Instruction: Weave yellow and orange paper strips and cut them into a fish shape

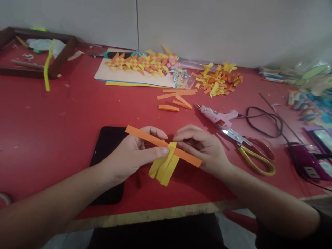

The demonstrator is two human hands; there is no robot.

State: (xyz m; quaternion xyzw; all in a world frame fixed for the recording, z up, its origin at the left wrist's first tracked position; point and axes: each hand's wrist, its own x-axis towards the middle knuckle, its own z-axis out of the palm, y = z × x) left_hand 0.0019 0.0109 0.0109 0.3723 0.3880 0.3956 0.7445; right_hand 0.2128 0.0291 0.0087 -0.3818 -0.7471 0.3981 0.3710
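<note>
My left hand (135, 152) pinches a long orange paper strip (145, 135) with thumb and fingers, just above the red table (64, 114). Yellow paper strips (164, 166) are folded over the orange strip and hang down from it. My right hand (204, 147) grips the same bundle from the right, fingers curled round the orange strip near its right end (190, 158). Both hands are closed on the paper.
A black phone (109, 141) lies under my left wrist. A pink glue gun (219, 117), yellow-handled scissors (255, 157) and a black cable (267, 119) lie to the right. Loose orange strips (176, 98), a scrap pile (219, 81) and woven paper pieces (142, 62) lie farther back.
</note>
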